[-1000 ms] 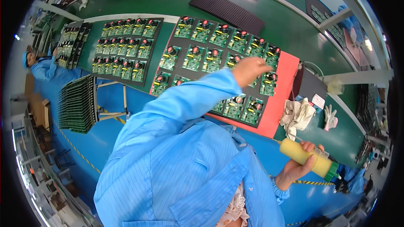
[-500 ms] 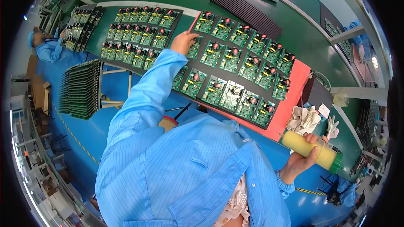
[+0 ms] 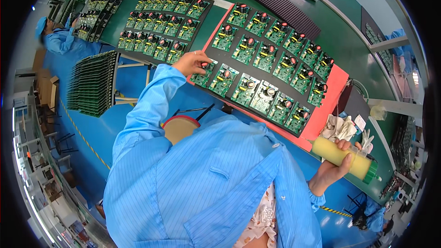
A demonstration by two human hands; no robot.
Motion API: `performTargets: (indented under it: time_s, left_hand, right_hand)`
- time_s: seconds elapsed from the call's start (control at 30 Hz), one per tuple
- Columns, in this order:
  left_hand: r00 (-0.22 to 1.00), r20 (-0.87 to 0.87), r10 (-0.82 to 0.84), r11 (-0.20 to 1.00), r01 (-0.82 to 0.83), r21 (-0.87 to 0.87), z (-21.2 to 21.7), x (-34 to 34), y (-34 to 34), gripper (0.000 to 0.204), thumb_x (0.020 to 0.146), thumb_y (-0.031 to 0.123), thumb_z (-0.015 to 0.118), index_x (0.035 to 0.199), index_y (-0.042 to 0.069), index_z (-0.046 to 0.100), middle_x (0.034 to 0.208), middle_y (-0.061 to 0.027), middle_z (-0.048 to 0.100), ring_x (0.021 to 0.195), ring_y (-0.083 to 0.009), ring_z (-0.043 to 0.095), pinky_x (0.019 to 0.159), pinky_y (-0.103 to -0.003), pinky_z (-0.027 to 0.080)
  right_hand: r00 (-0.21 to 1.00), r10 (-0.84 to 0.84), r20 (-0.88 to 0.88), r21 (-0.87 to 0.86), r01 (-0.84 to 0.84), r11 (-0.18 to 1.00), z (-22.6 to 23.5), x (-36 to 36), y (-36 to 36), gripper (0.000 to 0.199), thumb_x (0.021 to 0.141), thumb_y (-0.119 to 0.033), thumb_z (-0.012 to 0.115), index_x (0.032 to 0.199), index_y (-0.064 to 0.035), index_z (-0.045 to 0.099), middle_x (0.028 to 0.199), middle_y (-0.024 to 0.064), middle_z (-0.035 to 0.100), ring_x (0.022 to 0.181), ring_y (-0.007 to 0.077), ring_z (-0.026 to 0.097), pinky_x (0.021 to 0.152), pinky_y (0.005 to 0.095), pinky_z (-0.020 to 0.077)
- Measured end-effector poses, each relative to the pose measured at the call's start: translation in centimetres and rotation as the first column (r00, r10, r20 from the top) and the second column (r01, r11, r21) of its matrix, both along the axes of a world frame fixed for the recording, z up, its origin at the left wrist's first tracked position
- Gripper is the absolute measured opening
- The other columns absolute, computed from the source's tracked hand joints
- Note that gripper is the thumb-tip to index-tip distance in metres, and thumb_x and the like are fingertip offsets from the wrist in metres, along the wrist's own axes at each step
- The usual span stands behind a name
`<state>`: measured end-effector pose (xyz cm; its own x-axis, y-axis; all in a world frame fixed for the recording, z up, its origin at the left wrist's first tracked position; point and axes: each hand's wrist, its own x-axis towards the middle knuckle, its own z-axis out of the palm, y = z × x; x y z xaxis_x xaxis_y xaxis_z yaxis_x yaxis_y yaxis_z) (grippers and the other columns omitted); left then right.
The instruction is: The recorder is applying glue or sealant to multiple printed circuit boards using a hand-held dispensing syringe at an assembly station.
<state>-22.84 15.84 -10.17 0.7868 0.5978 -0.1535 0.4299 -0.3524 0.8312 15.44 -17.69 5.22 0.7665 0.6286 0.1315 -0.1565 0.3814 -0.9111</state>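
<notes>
My left hand [image 3: 189, 64] reaches over the left end of a black tray [image 3: 225, 56], thumb and fingers closing on a round component of a green circuit board [image 3: 200, 77] in the near left corner. The board still lies flat on the tray, partly under the fingertips. Several similar boards stand in rows across the tray, each with a red-topped round part and a yellow part. At the right, away from the boards, my right hand [image 3: 331, 171] grips a yellow-filled cylindrical bottle [image 3: 331, 151]. Its green cap end points to the lower right and its narrow tip to the tray side.
A red mat [image 3: 331, 81] lies under the tray. Further left is another tray of boards [image 3: 188, 28]; a ridged black strip [image 3: 281, 9] lies behind. Crumpled cloth gloves [image 3: 339, 127] rest at the right. A rack of boards [image 3: 92, 82], a round stool [image 3: 180, 129] and a co-worker [image 3: 59, 40] are to the left.
My left hand has come nearer to me, from the leftmost board of the middle row to that of the near row. My right hand keeps the bottle. The whole view has shifted slightly.
</notes>
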Motion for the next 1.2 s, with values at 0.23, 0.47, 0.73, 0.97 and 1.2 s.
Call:
performTargets:
  time_s: [0.23,0.47,0.73,0.97,1.2]
  left_hand:
    - [0.999,0.015,-0.031,0.987,0.028,0.158,-1.0,-0.2,1.0,0.037,0.066,-0.006,0.072,0.100,0.006,0.065,0.099,-0.0033,0.056,0.079,-0.0150,0.054,0.071,-0.024,0.044]
    - [0.841,0.436,0.322,0.947,-0.280,-0.159,4.0,-0.5,0.3,0.054,0.072,-0.004,0.070,0.120,0.013,0.054,0.101,-0.0061,0.055,0.086,-0.0164,0.054,0.079,-0.027,0.043]
    - [0.743,0.340,0.576,0.455,0.053,-0.889,10.1,13.0,-11.0,0.052,0.081,0.002,0.061,0.129,0.010,0.046,0.104,-0.0090,0.055,0.092,-0.0162,0.055,0.082,-0.029,0.044]
    - [0.754,0.273,0.598,0.138,0.240,-0.961,11.6,19.8,-16.3,0.044,0.084,0.004,0.056,0.127,0.002,0.046,0.111,-0.0127,0.057,0.095,-0.0199,0.057,0.083,-0.033,0.047]
    - [0.813,0.211,0.543,0.172,0.138,-0.975,12.3,23.2,-19.4,0.040,0.086,0.004,0.053,0.125,-0.001,0.046,0.110,-0.0136,0.058,0.097,-0.0229,0.057,0.080,-0.033,0.049]
  right_hand:
    - [0.997,0.080,-0.006,0.028,-0.080,0.996,0.1,0.0,0.4,0.044,0.084,-0.025,0.055,0.122,-0.0111,0.038,0.083,0.0034,0.046,0.081,0.0157,0.044,0.085,0.0333,0.0356]
    - [0.996,0.087,0.016,0.026,-0.087,0.996,0.3,0.0,0.4,0.046,0.084,-0.027,0.055,0.123,-0.0121,0.037,0.083,0.0030,0.046,0.081,0.0156,0.044,0.086,0.0336,0.0349]
    - [0.977,0.191,0.090,0.166,-0.204,0.965,1.7,-0.1,0.8,0.045,0.083,-0.028,0.056,0.121,-0.0125,0.038,0.084,0.0035,0.044,0.083,0.0154,0.042,0.088,0.0345,0.0355]
    - [0.947,0.243,0.211,0.278,-0.297,0.914,3.1,-0.4,0.6,0.049,0.081,-0.031,0.058,0.123,-0.0142,0.039,0.082,0.0016,0.047,0.079,0.0141,0.044,0.082,0.0327,0.0356]
    - [0.936,0.215,0.277,0.347,-0.307,0.886,3.0,-0.8,1.1,0.051,0.080,-0.031,0.060,0.125,-0.0166,0.039,0.081,0.0004,0.049,0.077,0.0137,0.045,0.079,0.0324,0.0360]
